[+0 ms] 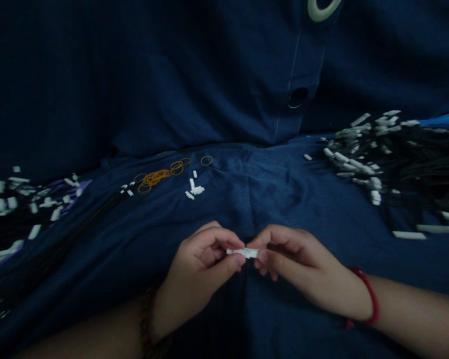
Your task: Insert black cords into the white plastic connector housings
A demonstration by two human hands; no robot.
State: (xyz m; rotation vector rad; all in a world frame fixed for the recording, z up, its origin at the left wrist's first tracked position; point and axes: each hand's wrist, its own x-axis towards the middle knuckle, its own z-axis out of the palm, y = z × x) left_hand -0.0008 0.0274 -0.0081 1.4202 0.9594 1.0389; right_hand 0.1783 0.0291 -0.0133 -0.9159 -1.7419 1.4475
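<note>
My left hand (pixel 202 264) and my right hand (pixel 299 264) meet low in the middle of the view, over dark blue cloth (pixel 247 199). Both pinch one small white plastic piece (pixel 243 253), each at one end. A thin black cord seems to hang down from it between the hands. A red band (pixel 370 294) circles my right wrist, and a dark beaded band sits on my left wrist.
A heap of black cords with white ends (pixel 389 154) lies at the right, another heap (pixel 18 209) at the left. Yellow rubber bands (pixel 160 175) and a few loose white pieces (pixel 195 188) lie further back. A pale ring (pixel 322 9) shows at the top edge.
</note>
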